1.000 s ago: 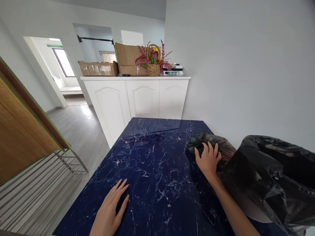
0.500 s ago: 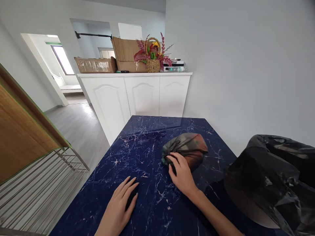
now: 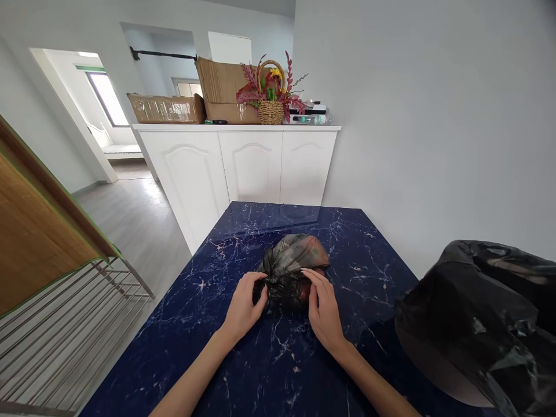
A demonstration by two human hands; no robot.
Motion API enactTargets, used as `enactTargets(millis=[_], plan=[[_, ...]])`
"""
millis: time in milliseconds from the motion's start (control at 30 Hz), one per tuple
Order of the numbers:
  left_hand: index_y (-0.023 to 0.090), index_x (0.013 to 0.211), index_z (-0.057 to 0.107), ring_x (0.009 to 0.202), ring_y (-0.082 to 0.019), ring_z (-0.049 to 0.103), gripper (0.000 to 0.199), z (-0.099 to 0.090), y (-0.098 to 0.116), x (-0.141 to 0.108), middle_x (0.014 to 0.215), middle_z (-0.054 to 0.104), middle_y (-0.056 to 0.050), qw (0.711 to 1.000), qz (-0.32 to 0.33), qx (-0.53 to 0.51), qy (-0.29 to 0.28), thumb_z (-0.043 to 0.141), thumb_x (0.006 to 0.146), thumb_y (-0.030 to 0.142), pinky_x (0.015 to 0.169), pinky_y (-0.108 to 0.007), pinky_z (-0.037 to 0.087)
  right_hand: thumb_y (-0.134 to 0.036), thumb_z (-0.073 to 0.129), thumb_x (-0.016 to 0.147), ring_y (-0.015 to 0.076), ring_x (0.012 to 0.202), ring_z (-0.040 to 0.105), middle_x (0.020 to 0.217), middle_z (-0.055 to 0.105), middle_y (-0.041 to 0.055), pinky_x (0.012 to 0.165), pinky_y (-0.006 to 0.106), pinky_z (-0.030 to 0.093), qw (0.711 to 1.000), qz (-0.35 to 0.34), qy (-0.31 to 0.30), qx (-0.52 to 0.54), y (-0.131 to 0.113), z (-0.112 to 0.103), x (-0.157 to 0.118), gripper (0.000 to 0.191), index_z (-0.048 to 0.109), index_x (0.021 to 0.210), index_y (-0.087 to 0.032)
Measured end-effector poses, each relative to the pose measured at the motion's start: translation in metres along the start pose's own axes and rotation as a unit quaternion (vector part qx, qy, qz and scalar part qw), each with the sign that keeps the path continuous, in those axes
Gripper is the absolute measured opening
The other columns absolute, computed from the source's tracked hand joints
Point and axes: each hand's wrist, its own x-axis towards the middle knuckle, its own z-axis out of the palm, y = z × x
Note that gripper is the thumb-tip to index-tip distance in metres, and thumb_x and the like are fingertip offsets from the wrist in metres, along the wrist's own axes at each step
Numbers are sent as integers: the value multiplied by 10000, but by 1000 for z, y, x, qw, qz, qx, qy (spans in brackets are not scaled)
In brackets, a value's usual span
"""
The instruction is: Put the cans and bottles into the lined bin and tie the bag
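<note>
A tied black plastic bag (image 3: 295, 263) with reddish and pale contents showing through lies on the blue marbled table (image 3: 208, 324). At its left side, my left hand (image 3: 247, 304) has its thumb and fingers curved around the gathered, knotted plastic. On the bag's right side rests my right hand (image 3: 324, 307), fingertips touching the plastic, thumb and fingers apart. What exactly the left fingertips pinch is small and partly hidden by dark plastic.
A bin lined with a black bag (image 3: 482, 324) stands at the right. Behind the table is a white cabinet (image 3: 256, 168) with cardboard boxes (image 3: 167, 110) and a flower basket (image 3: 271, 112). A metal rack (image 3: 73, 336) is at the left.
The bag has moved left to the table's middle. My left hand has come forward from the bare tabletop onto the knot; my right hand has shifted from the knot to the bag's right side.
</note>
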Motion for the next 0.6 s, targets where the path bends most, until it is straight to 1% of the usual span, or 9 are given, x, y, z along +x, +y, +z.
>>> enactTargets(millis=[100,200,267,333,400,500,600], plan=[[262,1321,553,1171,-262,696,248,1,0,-4,1238,693,-105,1000,3,-19,2,495,1080,248,1017,-446,587,-216,403,1132,277,1353,643,1424,694,96,1112,526,564,1000,-6,-7,0,1,1,1,405,570,1491,-301],[284,1330,576,1194,-257,685,279,-1,3,-6,1252,704,-93,999,26,-33,-21,504,1067,221,1034,-439,580,-190,441,1109,275,1398,606,1473,673,76,1164,530,518,998,-41,-43,6,-6,1,0,451,524,1535,-312],[297,1341,584,1203,-253,678,302,-1,5,-7,1258,711,-85,997,47,-41,-41,517,1061,205,1035,-427,579,-187,487,1093,277,1410,583,1465,676,65,1172,517,501,995,-68,-69,5,-10,1,-1,491,488,1565,-319],[296,1346,578,1196,-251,676,304,0,7,-9,1251,715,-84,996,61,-45,-48,518,1065,196,1030,-422,576,-199,544,1077,288,1352,599,1388,704,65,1137,508,508,994,-76,-75,-1,-12,2,-2,476,510,1536,-321],[288,1335,572,1177,-253,677,281,1,7,-10,1237,713,-88,996,61,-43,-41,520,1073,201,1014,-427,571,-208,566,1072,296,1232,630,1263,724,74,1066,507,523,995,-68,-67,-8,-11,3,-4,397,565,1455,-312],[279,1290,583,1133,-264,676,228,1,6,-11,1192,704,-89,998,39,-35,-22,544,1073,221,973,-433,561,-205,552,1075,292,1064,634,1082,708,72,948,490,536,997,-48,-53,-8,-7,4,-5,261,617,1312,-292],[275,1257,596,1076,-264,672,211,1,6,-11,1127,691,-74,999,13,-29,-4,586,1050,233,937,-424,548,-204,567,1061,288,1011,612,1023,682,67,898,472,532,998,-33,-49,-1,-3,3,-6,210,625,1247,-283]])
